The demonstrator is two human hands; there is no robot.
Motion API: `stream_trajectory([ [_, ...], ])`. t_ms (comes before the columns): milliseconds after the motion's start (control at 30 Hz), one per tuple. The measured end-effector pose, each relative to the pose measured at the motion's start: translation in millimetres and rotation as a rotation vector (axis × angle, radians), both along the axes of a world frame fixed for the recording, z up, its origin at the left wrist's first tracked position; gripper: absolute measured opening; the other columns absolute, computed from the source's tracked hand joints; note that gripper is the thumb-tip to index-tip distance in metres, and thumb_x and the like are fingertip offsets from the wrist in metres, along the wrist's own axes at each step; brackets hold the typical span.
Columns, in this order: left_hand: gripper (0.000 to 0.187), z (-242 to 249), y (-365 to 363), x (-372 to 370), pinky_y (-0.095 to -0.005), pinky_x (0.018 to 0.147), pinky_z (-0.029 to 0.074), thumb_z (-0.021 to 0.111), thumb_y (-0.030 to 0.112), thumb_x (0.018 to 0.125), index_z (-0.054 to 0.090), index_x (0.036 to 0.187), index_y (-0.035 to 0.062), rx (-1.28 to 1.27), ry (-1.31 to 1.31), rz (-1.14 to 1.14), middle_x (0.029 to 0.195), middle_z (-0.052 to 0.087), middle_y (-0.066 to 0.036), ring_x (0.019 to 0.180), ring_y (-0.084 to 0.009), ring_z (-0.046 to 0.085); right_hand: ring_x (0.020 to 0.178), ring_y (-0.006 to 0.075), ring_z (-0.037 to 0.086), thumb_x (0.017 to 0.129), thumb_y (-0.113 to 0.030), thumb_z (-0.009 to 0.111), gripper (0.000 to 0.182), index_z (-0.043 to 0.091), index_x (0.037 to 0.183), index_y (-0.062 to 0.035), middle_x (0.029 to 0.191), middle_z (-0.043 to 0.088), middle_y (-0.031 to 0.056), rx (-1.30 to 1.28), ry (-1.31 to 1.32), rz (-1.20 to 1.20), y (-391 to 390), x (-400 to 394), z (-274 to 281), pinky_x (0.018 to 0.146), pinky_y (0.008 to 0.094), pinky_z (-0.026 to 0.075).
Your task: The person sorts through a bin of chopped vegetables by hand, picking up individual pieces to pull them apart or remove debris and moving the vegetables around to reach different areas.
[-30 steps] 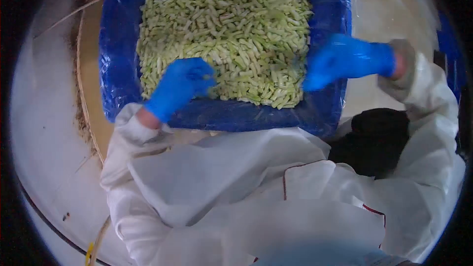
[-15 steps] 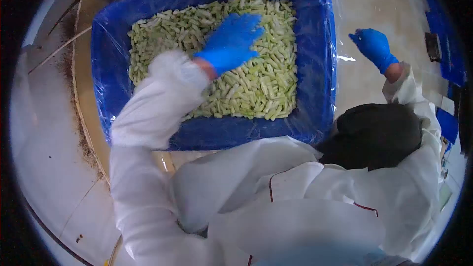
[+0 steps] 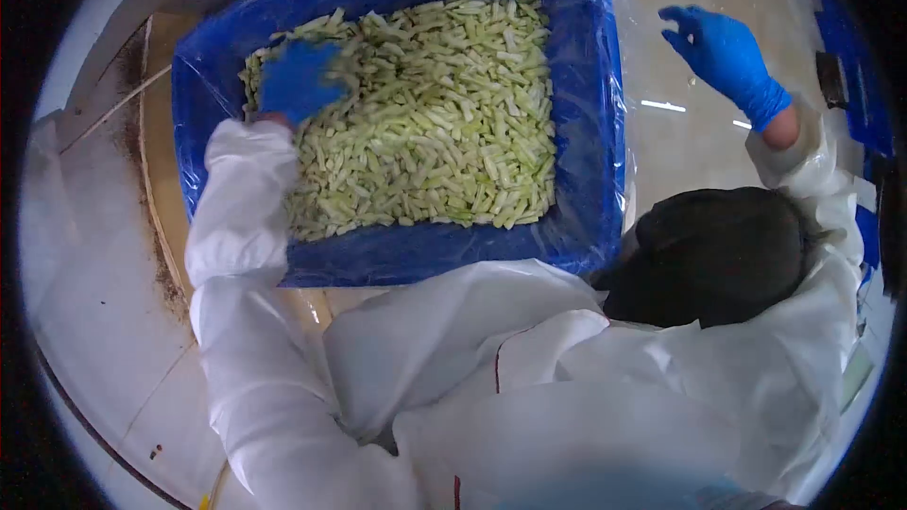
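My left hand point(image 3: 300, 82), in a blue glove, is palm down on a bed of chopped pale green vegetable pieces point(image 3: 444, 132). Motion blurs it, but its outline looks spread, with the thumb side apart. The pieces fill the bottom of a blue tub point(image 3: 406, 260) lined with clear plastic film, and a few are hidden beneath the hand. Off to the right of the tub, my right hand point(image 3: 727, 61), also blue-gloved, hangs in the air. Its fingers are loosely bent and apart, with nothing between them.
A tan board edge point(image 3: 162, 151) and a pale wall-like surface point(image 3: 104, 227) stand left of the tub. At right is a shiny wet floor point(image 3: 666, 142), with blue items point(image 3: 860, 85) at the far edge. A black rounded shape point(image 3: 718, 255) sits between my sleeves.
My left hand has swept left across the pieces to the tub's left side, and the pieces there have shifted. My right hand has turned slightly, its fingers more apart. The view has shifted a little.
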State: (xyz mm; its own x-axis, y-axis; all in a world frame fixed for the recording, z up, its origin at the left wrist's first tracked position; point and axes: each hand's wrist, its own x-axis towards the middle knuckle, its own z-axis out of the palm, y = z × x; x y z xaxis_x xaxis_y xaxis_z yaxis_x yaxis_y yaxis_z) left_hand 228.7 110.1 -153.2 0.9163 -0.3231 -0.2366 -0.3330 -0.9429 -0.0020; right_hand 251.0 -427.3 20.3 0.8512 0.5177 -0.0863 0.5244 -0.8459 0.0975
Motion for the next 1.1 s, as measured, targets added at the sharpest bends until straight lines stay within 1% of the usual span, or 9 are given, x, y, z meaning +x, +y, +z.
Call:
stream_trajectory([
  [133, 0.071, 15.0, 96.8, -46.9, -0.0492, 0.101, 0.033, 0.067, 0.037, 0.069, 0.04, 0.133, 0.0207, 0.167, -0.069, 0.078, 0.139, 0.033, -0.02, 0.125, -0.042, 0.034, 0.075, 0.0343, 0.06, 0.084, -0.026, 0.054, 0.027, 0.061, 0.107, -0.0138, 0.086, 0.062, 0.0141, 0.157, -0.082, 0.305, 38.3, 3.8, 3.7, 0.065, 0.0446, 0.048],
  [233, 0.083, 30.1, 85.9, -97.9, -0.0487, 0.1, 0.034, 0.066, 0.028, 0.068, 0.027, 0.141, 0.021, 0.327, 0.025, 0.11, 0.145, 0.02, -0.02, 0.124, -0.0437, 0.035, 0.077, 0.0336, 0.06, 0.08, -0.023, 0.056, 0.03, 0.06, 0.108, -0.0144, 0.089, 0.061, 0.0137, 0.132, 0.076, 0.495, 70.6, 2.2, -12.2, 0.066, 0.0441, 0.048],
  [367, 0.074, 66.0, 46.1, -153.9, -0.0425, 0.092, 0.043, 0.063, 0.031, 0.071, 0.034, 0.138, 0.0196, 0.092, 0.435, 0.253, 0.134, 0.039, -0.021, 0.114, -0.0393, 0.048, 0.087, 0.0329, 0.059, 0.075, -0.014, 0.059, 0.043, 0.056, 0.118, -0.0114, 0.101, 0.059, 0.0152, -0.156, 0.341, 0.646, 127.3, -16.5, -34.8, 0.074, 0.0396, 0.049],
  [467, 0.061, 94.6, 13.4, -175.1, -0.0393, 0.08, 0.049, 0.06, 0.036, 0.075, 0.044, 0.132, 0.0196, -0.026, 0.678, 0.222, 0.103, 0.061, -0.02, 0.096, -0.0325, 0.06, 0.086, 0.0324, 0.059, 0.074, -0.013, 0.057, 0.046, 0.055, 0.12, -0.0141, 0.098, 0.058, 0.0147, 0.051, 0.514, 0.778, 157.7, -36.7, -68.0, 0.072, 0.0411, 0.049],
  [600, 0.057, 79.8, -30.1, -185.0, -0.0377, 0.07, 0.05, 0.057, 0.025, 0.079, 0.042, 0.134, 0.0233, -0.483, 0.796, 0.076, 0.089, 0.064, -0.017, 0.077, -0.0271, 0.063, 0.083, 0.0306, 0.059, 0.075, -0.012, 0.054, 0.048, 0.053, 0.122, -0.0199, 0.094, 0.055, 0.0139, 0.095, 0.583, 0.957, 187.9, -96.2, -125.6, 0.069, 0.0433, 0.048],
  [767, 0.057, 70.9, -0.3, -131.2, -0.032, 0.062, 0.049, 0.052, 0.015, 0.085, 0.036, 0.137, 0.0313, -0.543, 1.12, 0.611, 0.081, 0.063, -0.011, 0.069, -0.0153, 0.058, 0.083, 0.03, 0.058, 0.075, -0.015, 0.058, 0.051, 0.052, 0.124, -0.026, 0.094, 0.055, 0.0129, -0.007, 0.503, 0.89, 206.4, -81.0, -123.5, 0.07, 0.0434, 0.047],
  [900, 0.057, 50.9, 68.2, -107.7, -0.0293, 0.059, 0.048, 0.054, 0.018, 0.085, 0.036, 0.137, 0.0353, -0.416, 0.754, 0.142, 0.075, 0.061, -0.009, 0.061, -0.0142, 0.054, 0.084, 0.0314, 0.058, 0.073, -0.014, 0.062, 0.053, 0.052, 0.124, -0.0251, 0.094, 0.056, 0.0123, 0.019, 0.55, 0.852, 194.2, -73.6, -132.8, 0.072, 0.0429, 0.047],
  [1067, 0.034, 88.3, 79.6, -130.1, -0.0297, 0.061, 0.049, 0.057, 0.022, 0.084, 0.059, 0.118, 0.0172, -0.377, 1.13, 0.645, 0.073, 0.063, -0.01, 0.063, -0.0132, 0.058, 0.084, 0.0321, 0.058, 0.073, -0.014, 0.061, 0.051, 0.053, 0.123, -0.0203, 0.093, 0.055, 0.0135, -0.005, 0.604, 0.881, 193.7, -74.7, -131.9, 0.072, 0.0421, 0.047],
  [1100, 0.023, 94.6, 84.7, -134.8, -0.0324, 0.063, 0.05, 0.057, 0.021, 0.084, 0.067, 0.101, 0.0095, -0.354, 0.871, 0.389, 0.078, 0.066, -0.012, 0.069, -0.0209, 0.063, 0.084, 0.0318, 0.058, 0.074, -0.014, 0.06, 0.049, 0.054, 0.122, -0.0188, 0.092, 0.055, 0.0139, -0.019, 0.593, 0.885, 194.9, -75.9, -132.0, 0.071, 0.0419, 0.047],
])
